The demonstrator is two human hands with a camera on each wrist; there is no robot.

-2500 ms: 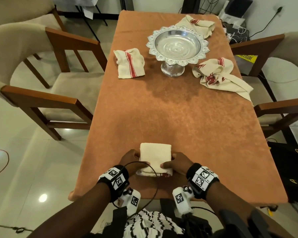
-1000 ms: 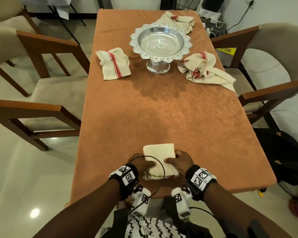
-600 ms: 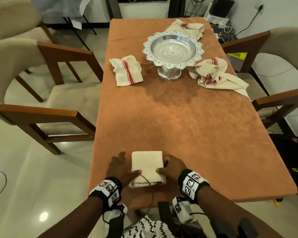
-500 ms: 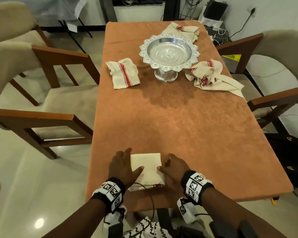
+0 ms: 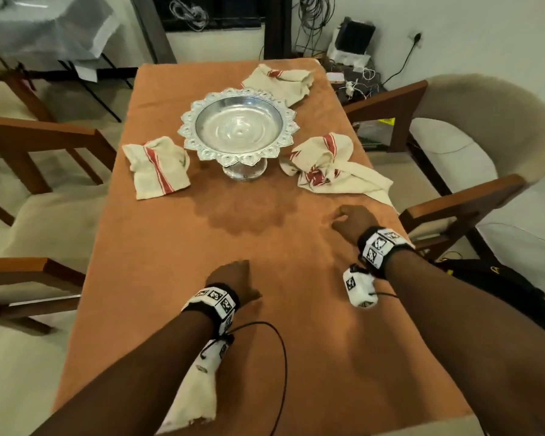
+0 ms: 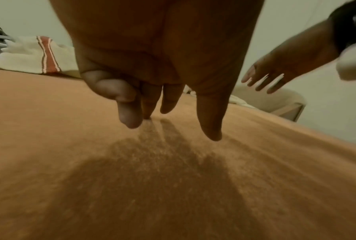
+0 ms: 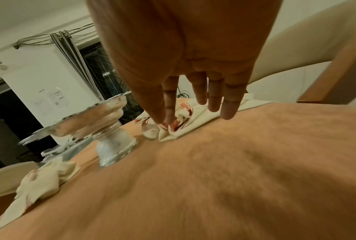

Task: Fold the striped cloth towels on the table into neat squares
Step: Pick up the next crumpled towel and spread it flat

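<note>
A folded cream towel (image 5: pixel 195 401) lies at the table's near edge, partly hidden under my left forearm. A crumpled red-striped towel (image 5: pixel 328 168) (image 7: pixel 183 129) lies right of the silver bowl. A loosely folded striped towel (image 5: pixel 156 166) (image 6: pixel 39 55) sits left of the bowl, and a third striped towel (image 5: pixel 280 81) lies behind it. My right hand (image 5: pixel 348 217) (image 7: pixel 193 112) hovers over the table just short of the crumpled towel, fingers straight and holding nothing. My left hand (image 5: pixel 232 273) (image 6: pixel 173 125) hangs low over the bare tablecloth mid-table, its fingers relaxed and holding nothing.
A silver pedestal bowl (image 5: pixel 238 130) (image 7: pixel 103 120) stands at the middle back of the orange-covered table (image 5: pixel 265 309). Wooden chairs with cream cushions stand on the left (image 5: pixel 29 215) and right (image 5: pixel 469 158). A black cable (image 5: pixel 283 357) loops from my left wrist.
Both hands have let go of the folded towel and moved forward. The right hand has reached out to the right, toward the crumpled towel. The folded towel stays at the near edge.
</note>
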